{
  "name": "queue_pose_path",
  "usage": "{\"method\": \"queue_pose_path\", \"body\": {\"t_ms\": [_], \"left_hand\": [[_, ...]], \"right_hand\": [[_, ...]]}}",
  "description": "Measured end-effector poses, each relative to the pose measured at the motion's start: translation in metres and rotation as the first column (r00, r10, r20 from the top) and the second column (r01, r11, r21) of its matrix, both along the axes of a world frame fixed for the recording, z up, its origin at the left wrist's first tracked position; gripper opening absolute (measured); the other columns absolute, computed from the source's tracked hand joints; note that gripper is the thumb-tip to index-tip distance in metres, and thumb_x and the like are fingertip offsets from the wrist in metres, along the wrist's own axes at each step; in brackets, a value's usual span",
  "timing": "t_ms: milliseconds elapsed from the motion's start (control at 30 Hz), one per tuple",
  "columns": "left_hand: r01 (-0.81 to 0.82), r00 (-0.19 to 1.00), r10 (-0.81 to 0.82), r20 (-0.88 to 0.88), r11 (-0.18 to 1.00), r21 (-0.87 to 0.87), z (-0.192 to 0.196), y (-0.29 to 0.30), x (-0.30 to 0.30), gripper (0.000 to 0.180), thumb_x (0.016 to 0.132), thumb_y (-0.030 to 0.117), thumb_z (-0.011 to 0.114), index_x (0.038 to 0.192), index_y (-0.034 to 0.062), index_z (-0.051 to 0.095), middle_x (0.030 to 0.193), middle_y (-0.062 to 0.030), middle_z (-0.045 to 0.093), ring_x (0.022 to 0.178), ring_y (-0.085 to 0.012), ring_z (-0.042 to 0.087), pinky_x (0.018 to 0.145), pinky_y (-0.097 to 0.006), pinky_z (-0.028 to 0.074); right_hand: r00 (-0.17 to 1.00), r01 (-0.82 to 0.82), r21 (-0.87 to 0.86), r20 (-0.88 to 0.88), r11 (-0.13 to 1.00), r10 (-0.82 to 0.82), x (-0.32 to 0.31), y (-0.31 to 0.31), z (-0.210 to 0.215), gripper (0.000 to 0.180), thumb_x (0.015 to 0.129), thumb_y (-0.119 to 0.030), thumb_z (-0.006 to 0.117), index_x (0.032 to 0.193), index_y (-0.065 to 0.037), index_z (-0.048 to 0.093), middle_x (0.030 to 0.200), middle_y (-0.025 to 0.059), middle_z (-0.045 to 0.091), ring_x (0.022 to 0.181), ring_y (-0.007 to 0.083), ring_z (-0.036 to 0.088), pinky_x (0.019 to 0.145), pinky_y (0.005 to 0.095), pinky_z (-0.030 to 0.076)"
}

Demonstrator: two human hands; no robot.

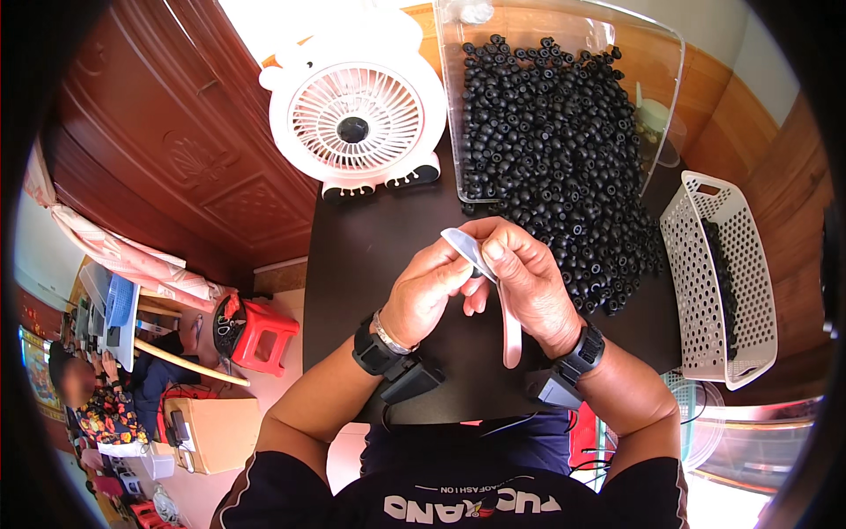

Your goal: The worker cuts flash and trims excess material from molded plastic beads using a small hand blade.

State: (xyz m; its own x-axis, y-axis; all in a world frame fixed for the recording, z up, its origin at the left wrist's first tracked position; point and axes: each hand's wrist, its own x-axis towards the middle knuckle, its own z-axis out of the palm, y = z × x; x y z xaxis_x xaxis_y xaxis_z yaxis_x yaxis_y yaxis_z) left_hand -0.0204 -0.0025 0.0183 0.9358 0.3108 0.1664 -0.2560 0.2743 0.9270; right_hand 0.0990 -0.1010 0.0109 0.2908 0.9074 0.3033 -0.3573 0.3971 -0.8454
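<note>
My right hand (529, 284) is closed around a slim tool with a pale pink handle (511, 339) and a flat, whitish, spoon-like head (467, 249); its exact kind is unclear. Fingertips of my left hand (426, 291) press together against the tool's head, facing the right hand. Between the hands a small black piece (477, 272) shows, pinched by the left fingers and mostly hidden. Both hands meet above the dark table, just in front of a large heap of small round black parts with holes (564, 159).
The heap spills from a tipped clear plastic bin (449, 106) onto the dark table (352, 264). A white animal-shaped fan (352, 163) stands at the back left. A white perforated basket (740, 291) with black parts is at the right. Another person (106, 397) sits far left, near a red stool (264, 338).
</note>
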Motion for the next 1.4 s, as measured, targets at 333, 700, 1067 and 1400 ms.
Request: {"method": "queue_pose_path", "body": {"t_ms": [333,700,1067,1400], "left_hand": [[0.067,0.998,-0.067,0.010,0.998,-0.017,0.002,0.001,-0.001,0.053,0.095,0.033,0.045,0.131,-0.0052,0.040,0.075,-0.0014,0.046,0.067,-0.0141,0.054,0.059,-0.023,0.043],[0.033,0.999,-0.032,0.015,0.997,-0.077,0.001,0.000,-0.002,0.031,0.093,0.029,0.049,0.102,-0.0006,0.052,0.076,-0.0017,0.044,0.066,-0.0151,0.047,0.056,-0.029,0.044],[0.046,0.999,-0.046,-0.007,0.996,-0.078,0.002,0.001,-0.002,0.032,0.093,0.031,0.049,0.101,-0.0003,0.052,0.074,-0.0020,0.044,0.065,-0.0169,0.050,0.057,-0.029,0.044],[0.002,1.000,-0.001,0.013,0.994,-0.106,-0.004,-0.002,-0.002,0.037,0.092,0.031,0.049,0.107,-0.0029,0.052,0.077,-0.0030,0.047,0.065,-0.0170,0.050,0.055,-0.029,0.044]], "right_hand": [[0.987,-0.102,-0.030,-0.126,0.994,0.098,0.005,0.000,-0.002,0.036,0.095,-0.031,0.050,0.109,0.002,0.054,0.087,0.0082,0.062,0.071,0.0146,0.063,0.055,0.0272,0.055],[0.989,-0.114,-0.024,-0.102,0.993,0.111,0.004,-0.001,0.001,0.030,0.098,-0.026,0.046,0.106,0.001,0.055,0.093,0.0082,0.061,0.072,0.0131,0.062,0.056,0.0262,0.055],[0.991,-0.109,-0.049,-0.087,0.993,0.104,0.004,-0.001,0.000,0.029,0.098,-0.026,0.046,0.101,0.002,0.055,0.102,0.0102,0.059,0.072,0.0124,0.061,0.058,0.0254,0.055],[0.997,-0.036,-0.007,0.066,0.999,0.036,0.002,-0.002,0.003,0.028,0.098,-0.025,0.046,0.099,0.001,0.056,0.096,0.0108,0.060,0.071,0.0119,0.062,0.058,0.0238,0.054]]}}
